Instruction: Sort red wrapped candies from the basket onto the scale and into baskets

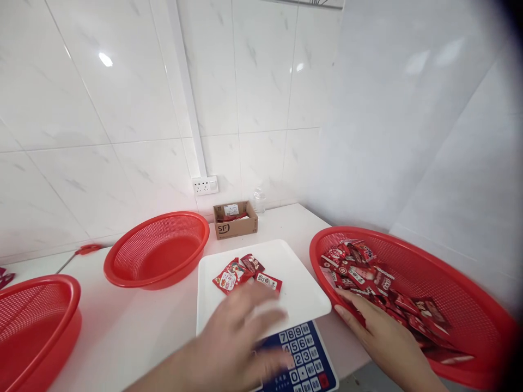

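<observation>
My left hand (241, 332), blurred by motion, hovers over the front of the white weighing scale, its fingers apart and nothing visible in them. Just beyond its fingertips, several red snack packets (227, 276) lie on the scale's white pan (300, 291). Below the pan shows the scale's blue keypad (302, 356), partly covered by the same hand. My right hand (378, 324) is at the near left rim of a red plastic basket (408, 242), thumb and fingers about the rim. Many red and brown packets (378, 280) fill the basket's left and lower part.
A red basket (159, 275) stands left of the scale, and another (44, 326) is cut off at the left edge. Behind the scale are a small cardboard box (236, 228) with packets inside and a clear bottle (259, 200). Tiled wall (261, 98) bounds the table.
</observation>
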Available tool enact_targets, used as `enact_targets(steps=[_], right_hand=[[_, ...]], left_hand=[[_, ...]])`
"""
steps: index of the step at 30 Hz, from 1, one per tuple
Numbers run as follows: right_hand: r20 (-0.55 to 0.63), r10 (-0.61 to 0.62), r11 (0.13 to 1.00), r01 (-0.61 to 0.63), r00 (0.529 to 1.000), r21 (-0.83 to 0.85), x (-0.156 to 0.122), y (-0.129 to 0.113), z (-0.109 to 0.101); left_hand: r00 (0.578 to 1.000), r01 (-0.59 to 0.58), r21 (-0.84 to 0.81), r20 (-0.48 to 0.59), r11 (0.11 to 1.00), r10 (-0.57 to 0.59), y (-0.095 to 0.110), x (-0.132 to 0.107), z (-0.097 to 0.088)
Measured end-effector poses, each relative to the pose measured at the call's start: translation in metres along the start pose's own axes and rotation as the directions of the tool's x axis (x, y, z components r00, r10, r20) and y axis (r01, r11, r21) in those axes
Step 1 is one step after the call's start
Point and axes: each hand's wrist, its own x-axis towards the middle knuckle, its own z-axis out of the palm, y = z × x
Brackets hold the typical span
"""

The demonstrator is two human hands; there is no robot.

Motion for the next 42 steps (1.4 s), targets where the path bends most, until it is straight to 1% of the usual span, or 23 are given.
enact_targets(steps=[1, 2, 3, 5, 6, 7, 8, 9, 10, 13, 15, 18, 22, 24, 26, 29, 32, 35, 37, 39, 41, 42], right_hand=[[0.01, -0.006, 1.0, 0.006, 1.0, 0.003, 0.0, 0.0, -0.001], [0.017, -0.011, 1.0, 0.011, 1.0, 0.006, 0.0, -0.001, -0.001], [0.019, -0.013, 1.0, 0.012, 1.0, 0.008, -0.001, -0.001, -0.002], [0.005, -0.013, 1.0, 0.013, 1.0, 0.01, -0.001, -0.002, -0.003], [-0.009, -0.016, 1.0, 0.016, 1.0, 0.011, -0.002, -0.003, -0.003], [-0.023, -0.021, 1.0, 0.021, 1.0, 0.01, -0.003, -0.004, -0.004], [-0.035, -0.025, 1.0, 0.025, 0.999, 0.008, -0.003, -0.005, -0.004], [-0.04, -0.027, 1.0, 0.027, 0.999, 0.005, -0.003, -0.006, -0.005], [-0.037, -0.026, 1.0, 0.026, 0.999, 0.0, -0.003, -0.007, -0.005], [-0.007, -0.004, 1.0, 0.004, 1.0, -0.017, -0.004, -0.01, -0.007], [0.013, 0.006, 1.0, -0.005, 1.0, -0.021, -0.004, -0.012, -0.008], [0.026, 0.011, 1.0, -0.01, 1.0, -0.021, -0.004, -0.013, -0.01], [0.007, 0.003, 1.0, -0.003, 1.0, -0.027, -0.004, -0.013, -0.01], [-0.004, -0.01, 1.0, 0.01, 1.0, -0.03, -0.005, -0.013, -0.009], [-0.014, -0.023, 0.999, 0.023, 1.0, -0.029, -0.005, -0.011, -0.008], [-0.038, -0.037, 0.999, 0.036, 0.999, -0.037, -0.004, -0.007, -0.005], [-0.05, -0.047, 0.998, 0.044, 0.998, -0.048, -0.003, -0.003, -0.002], [-0.016, -0.033, 0.998, 0.032, 0.999, -0.048, -0.002, -0.002, -0.002], [0.01, -0.014, 0.999, 0.014, 1.0, -0.047, -0.001, -0.002, -0.002], [0.014, -0.005, 0.999, 0.005, 1.0, -0.043, -0.001, -0.003, -0.003], [0.002, -0.006, 0.999, 0.006, 1.0, -0.044, -0.001, -0.003, -0.003], [-0.006, -0.012, 0.999, 0.012, 1.0, -0.046, -0.002, -0.003, -0.003]], left_hand=[[0.998, 0.006, 0.003, 0.054, 1.0, -0.006, -0.01, 0.008, 0.002], [0.982, 0.064, 0.04, 0.178, 0.997, -0.07, -0.021, 0.016, 0.004], [0.949, 0.12, 0.083, 0.283, 0.989, -0.139, -0.033, 0.022, 0.006], [0.873, 0.175, 0.145, 0.435, 0.974, -0.221, -0.053, 0.03, 0.012], [0.841, 0.187, 0.162, 0.482, 0.969, -0.243, -0.06, 0.032, 0.015], [0.82, 0.194, 0.171, 0.512, 0.966, -0.255, -0.066, 0.033, 0.019], [0.81, 0.199, 0.172, 0.525, 0.965, -0.261, -0.07, 0.034, 0.023], [0.813, 0.203, 0.173, 0.519, 0.964, -0.264, -0.072, 0.035, 0.027], [0.827, 0.205, 0.177, 0.496, 0.963, -0.267, -0.072, 0.035, 0.03], [0.883, 0.189, 0.199, 0.394, 0.962, -0.255, -0.07, 0.036, 0.039], [0.905, 0.169, 0.216, 0.353, 0.962, -0.238, -0.066, 0.036, 0.041], [0.915, 0.134, 0.238, 0.342, 0.962, -0.212, -0.062, 0.035, 0.041], [0.911, 0.107, 0.271, 0.359, 0.957, -0.204, -0.06, 0.034, 0.038], [0.91, 0.128, 0.297, 0.345, 0.946, -0.231, -0.063, 0.034, 0.033], [0.908, 0.185, 0.337, 0.3, 0.923, -0.292, -0.071, 0.035, 0.023], [0.888, 0.323, 0.41, 0.18, 0.853, -0.424, -0.09, 0.037, 0.0], [0.839, 0.462, 0.455, 0.053, 0.761, -0.541, -0.116, 0.037, -0.027], [0.789, 0.557, 0.464, -0.035, 0.689, -0.614, -0.142, 0.032, -0.048], [0.763, 0.592, 0.462, -0.056, 0.66, -0.644, -0.156, 0.027, -0.055], [0.744, 0.609, 0.459, -0.047, 0.648, -0.666, -0.167, 0.021, -0.057], [0.739, 0.609, 0.452, -0.024, 0.652, -0.674, -0.173, 0.018, -0.054], [0.744, 0.601, 0.447, -0.008, 0.663, -0.668, -0.174, 0.018, -0.051]])
